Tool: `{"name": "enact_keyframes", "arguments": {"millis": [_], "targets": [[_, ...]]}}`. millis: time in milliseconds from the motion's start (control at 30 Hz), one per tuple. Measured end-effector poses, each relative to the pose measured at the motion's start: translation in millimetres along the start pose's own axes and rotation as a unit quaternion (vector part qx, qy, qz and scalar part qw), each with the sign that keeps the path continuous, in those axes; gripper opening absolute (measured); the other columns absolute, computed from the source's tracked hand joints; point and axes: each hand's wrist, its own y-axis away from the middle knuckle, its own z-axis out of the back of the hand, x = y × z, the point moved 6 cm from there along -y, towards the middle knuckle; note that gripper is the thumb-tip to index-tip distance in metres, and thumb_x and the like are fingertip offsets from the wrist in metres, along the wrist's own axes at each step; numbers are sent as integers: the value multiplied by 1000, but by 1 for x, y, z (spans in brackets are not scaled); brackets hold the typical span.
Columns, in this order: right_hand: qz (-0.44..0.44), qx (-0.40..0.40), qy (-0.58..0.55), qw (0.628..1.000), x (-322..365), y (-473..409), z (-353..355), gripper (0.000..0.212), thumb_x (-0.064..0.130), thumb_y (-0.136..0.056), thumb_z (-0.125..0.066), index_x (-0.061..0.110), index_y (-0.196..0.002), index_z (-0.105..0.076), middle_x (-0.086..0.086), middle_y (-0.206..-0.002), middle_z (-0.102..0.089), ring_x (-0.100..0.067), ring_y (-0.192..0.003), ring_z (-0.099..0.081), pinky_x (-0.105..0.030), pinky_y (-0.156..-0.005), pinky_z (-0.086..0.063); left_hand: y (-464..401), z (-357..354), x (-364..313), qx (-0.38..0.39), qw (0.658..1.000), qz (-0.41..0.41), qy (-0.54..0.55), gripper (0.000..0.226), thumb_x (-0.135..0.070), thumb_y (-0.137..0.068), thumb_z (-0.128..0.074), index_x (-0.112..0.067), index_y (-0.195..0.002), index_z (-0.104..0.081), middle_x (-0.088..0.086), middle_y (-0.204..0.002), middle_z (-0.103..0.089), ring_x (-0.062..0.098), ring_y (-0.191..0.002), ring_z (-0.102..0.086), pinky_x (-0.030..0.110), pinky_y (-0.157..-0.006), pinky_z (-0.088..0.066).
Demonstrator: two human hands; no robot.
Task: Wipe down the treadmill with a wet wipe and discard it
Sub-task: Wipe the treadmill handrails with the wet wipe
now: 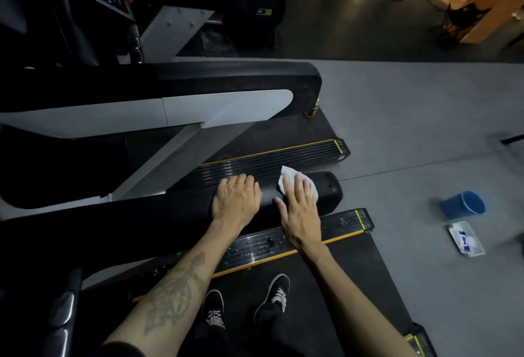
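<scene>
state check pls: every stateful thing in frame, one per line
wet wipe: unfolded, pressed flat on handrail
right hand: flat on wipe
left hand: resting on handrail, holds nothing
blue cup: tipped on its side on floor
wipes pack: lying flat on floor

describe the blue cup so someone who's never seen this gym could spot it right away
Start at the treadmill handrail being wiped, then look right across the grey floor. The blue cup lies there on its side, above a flat white wipes packet; it is the only bright blue, round thing there.
</scene>
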Motion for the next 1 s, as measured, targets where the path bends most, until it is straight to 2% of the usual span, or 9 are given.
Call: {"name": "enact_keyframes", "arguments": {"millis": [133,300,367,467,533,633,767,867,1000], "targets": [[-70,-35,-50,996,20,17,-10,84,66,-104,-16,6,-163,-18,-21,-170,-9,-35,-158,-2,-49,-129,-10,-1,-2,-1,5,1000,6,7,47,-34,-100,-27,-16,-87,-68,5,-85,-71,27,-80,-67,42,-76,-47],[-13,-22,-24,999,13,-2,-6,75,61,-106,-20,13,-163,-22,-11,-171,-13,-27,-159,-4,-46,-129,-12,0,-1,1,8,1000,-1,13,47,-35,-101,-26,-17,-90,-68,3,-86,-71,25,-81,-67,42,-77,-46],[-48,-34,-31,998,2,-1,-2,76,63,-106,-16,13,-164,-20,-11,-171,-13,-27,-159,-5,-48,-128,-15,-1,0,1,4,1000,-4,19,45,-34,-100,-28,-17,-89,-68,2,-85,-71,25,-79,-67,41,-75,-47],[-95,-44,-67,992,15,16,-5,77,61,-105,-20,12,-164,-16,-10,-171,-9,-26,-159,0,-45,-129,-8,-1,0,0,0,1000,-2,13,44,-33,-100,-29,-17,-88,-68,2,-84,-72,25,-78,-67,41,-73,-47],[-59,-33,-65,996,27,19,-10,74,60,-106,-21,15,-164,-19,-9,-171,-7,-27,-159,3,-41,-129,-3,-1,-1,0,2,1000,-5,9,43,-32,-101,-29,-17,-88,-68,2,-84,-72,25,-78,-67,41,-73,-47],[11,-8,-29,1000,20,-1,-4,71,62,-106,-12,21,-161,-29,-10,-170,-17,-30,-159,-4,-46,-129,-10,0,-1,1,1,1000,-7,14,43,-33,-101,-30,-18,-88,-68,2,-84,-72,24,-79,-68,41,-73,-47],[-28,-12,-18,999,-5,-11,2,75,63,-105,-9,18,-161,-30,-12,-169,-21,-32,-158,-11,-53,-126,-19,1,-1,1,11,1000,-15,23,42,-34,-101,-31,-17,-93,-69,1,-88,-71,24,-82,-68,42,-75,-47],[-71,-31,-45,996,10,5,-7,74,60,-106,-14,14,-162,-28,-14,-170,-15,-34,-158,-7,-51,-128,-12,0,1,1,16,1000,-8,17,43,-34,-101,-30,-17,-92,-68,2,-87,-71,24,-82,-68,42,-74,-48],[21,7,-21,1000,21,-5,-6,71,64,-105,-9,27,-163,-27,-4,-171,-14,-27,-159,-5,-44,-129,-8,1,0,0,32,999,-6,5,42,-34,-102,-29,-19,-91,-66,0,-88,-71,23,-84,-67,41,-75,-46]]}}
